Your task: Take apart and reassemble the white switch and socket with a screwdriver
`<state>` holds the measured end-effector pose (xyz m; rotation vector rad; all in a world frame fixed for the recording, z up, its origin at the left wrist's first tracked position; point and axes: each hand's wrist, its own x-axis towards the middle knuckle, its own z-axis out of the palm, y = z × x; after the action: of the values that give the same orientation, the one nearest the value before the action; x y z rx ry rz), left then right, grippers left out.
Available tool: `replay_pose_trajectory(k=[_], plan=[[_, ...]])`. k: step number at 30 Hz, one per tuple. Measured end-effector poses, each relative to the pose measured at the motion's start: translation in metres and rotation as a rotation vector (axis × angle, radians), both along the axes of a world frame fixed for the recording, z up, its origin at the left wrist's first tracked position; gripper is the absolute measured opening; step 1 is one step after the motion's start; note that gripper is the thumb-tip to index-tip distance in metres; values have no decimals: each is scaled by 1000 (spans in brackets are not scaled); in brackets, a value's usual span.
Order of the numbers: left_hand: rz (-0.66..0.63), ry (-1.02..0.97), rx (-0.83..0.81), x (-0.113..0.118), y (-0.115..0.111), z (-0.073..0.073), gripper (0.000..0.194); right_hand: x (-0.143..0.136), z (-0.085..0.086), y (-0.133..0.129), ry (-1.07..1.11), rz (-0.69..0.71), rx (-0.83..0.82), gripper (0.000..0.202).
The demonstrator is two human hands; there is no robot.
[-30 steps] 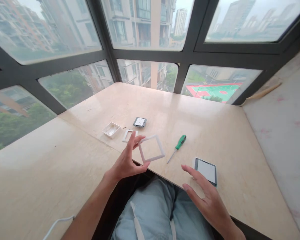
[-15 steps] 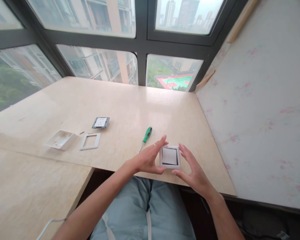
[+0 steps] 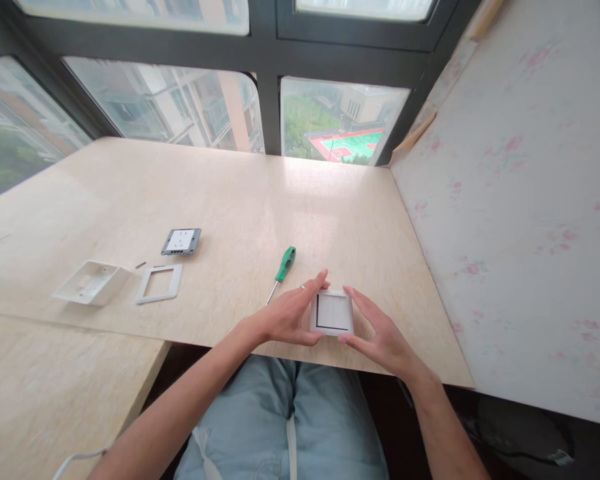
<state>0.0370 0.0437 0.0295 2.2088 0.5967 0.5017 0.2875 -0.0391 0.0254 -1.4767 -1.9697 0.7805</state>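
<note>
A square white wall switch (image 3: 334, 311) lies face up near the front edge of the table, in both my hands. Dark gaps show along the left and bottom edges of its inner panel, inside the white frame. My left hand (image 3: 293, 317) grips its left side, thumb at the near corner and fingers at the far one. On the opposite side, my right hand (image 3: 383, 333) holds the right edge between thumb and fingers. Just beyond my left hand lies a screwdriver (image 3: 285, 265) with a green and black handle.
Farther left lie a socket module (image 3: 181, 241), a white square frame (image 3: 141, 291), a small screw (image 3: 141, 265) and an open white back box (image 3: 76, 288). Windows border the table (image 3: 230, 200) at the back, and a flowered wall (image 3: 520, 233) stands on the right. A white cable (image 3: 75, 459) crosses the lower left.
The switch's inner panel has shifted within its frame: the dark gap at the top and right has closed, leaving it at left and bottom. The camera view has tilted down slightly.
</note>
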Motion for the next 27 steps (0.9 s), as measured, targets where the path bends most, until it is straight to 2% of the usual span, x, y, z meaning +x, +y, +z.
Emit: replay_pose_trajectory(k=[6,14,22,27], plan=[[-31,24,-23,2,4,5,122,6,2,0,-19,24,5,86],[-51,52,-20,2,6,4,121,7,0,2,-30,35,18,85],[-22,19,-96,-1,3,0,115,8,-4,1,-7,15,4,84],[70,47,-221,-4,1,-6,113,8,-2,1,-27,7,-14,83]])
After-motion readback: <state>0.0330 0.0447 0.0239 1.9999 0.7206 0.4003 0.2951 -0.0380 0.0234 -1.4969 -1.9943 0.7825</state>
